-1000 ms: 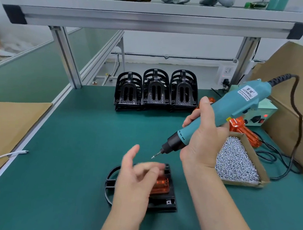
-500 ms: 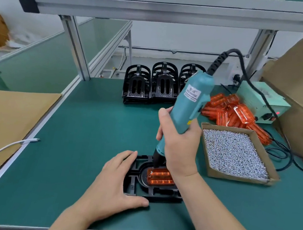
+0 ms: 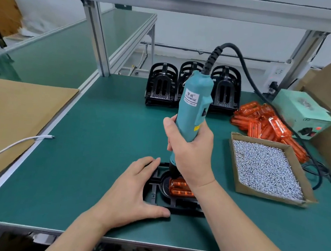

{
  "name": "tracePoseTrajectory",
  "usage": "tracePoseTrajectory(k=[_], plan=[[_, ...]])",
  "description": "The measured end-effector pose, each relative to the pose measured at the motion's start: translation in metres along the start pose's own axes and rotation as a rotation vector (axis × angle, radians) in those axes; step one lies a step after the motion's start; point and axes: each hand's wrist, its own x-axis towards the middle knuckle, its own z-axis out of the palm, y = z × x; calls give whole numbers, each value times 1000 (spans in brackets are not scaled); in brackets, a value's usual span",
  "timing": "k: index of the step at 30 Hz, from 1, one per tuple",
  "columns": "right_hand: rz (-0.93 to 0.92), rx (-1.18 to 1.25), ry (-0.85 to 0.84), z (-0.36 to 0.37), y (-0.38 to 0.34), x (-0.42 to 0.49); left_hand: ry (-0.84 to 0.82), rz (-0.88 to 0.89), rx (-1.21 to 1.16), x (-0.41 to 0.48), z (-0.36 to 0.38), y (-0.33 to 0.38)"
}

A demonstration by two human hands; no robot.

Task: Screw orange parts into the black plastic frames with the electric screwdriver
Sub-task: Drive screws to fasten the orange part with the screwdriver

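Note:
A black plastic frame [image 3: 155, 192] lies flat near the front edge of the green table, with an orange part [image 3: 180, 188] seated in it. My right hand [image 3: 192, 157] grips the teal electric screwdriver [image 3: 194, 106], held almost upright with its black nose down on the frame at the orange part's far end; the bit's tip is hidden. My left hand [image 3: 133, 190] lies flat on the frame's left side, fingers straight along its far edge and thumb along its near edge.
Three stacks of black frames [image 3: 161, 85] stand at the back. A heap of orange parts [image 3: 265, 122] lies at the right, with a cardboard tray of screws [image 3: 265, 166], a teal power box [image 3: 301, 115] and cables. A white cable [image 3: 19, 142] lies left.
The screwdriver swung from tilted in the air to upright, nose down on the frame. My left hand dropped from above the frame to lie flat on its left side.

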Motion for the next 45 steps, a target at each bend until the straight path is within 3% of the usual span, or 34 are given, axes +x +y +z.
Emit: tracePoseTrajectory(k=[12,26,33,39,41,45], plan=[[90,-32,-319,11,4,5,-10,14,-57,1,-4,7],[96,50,-414,2,-5,6,-21,11,-38,1,-5,4],[-40,210,-158,-35,-26,47,-58,-72,29,0,-6,6],[-53,212,144,-97,-19,67,-225,-72,162,4,-23,18],[-61,209,229,-116,-17,71,-169,-49,97,14,-29,30],[-76,188,366,-146,-15,77,122,169,54,57,-21,77]])
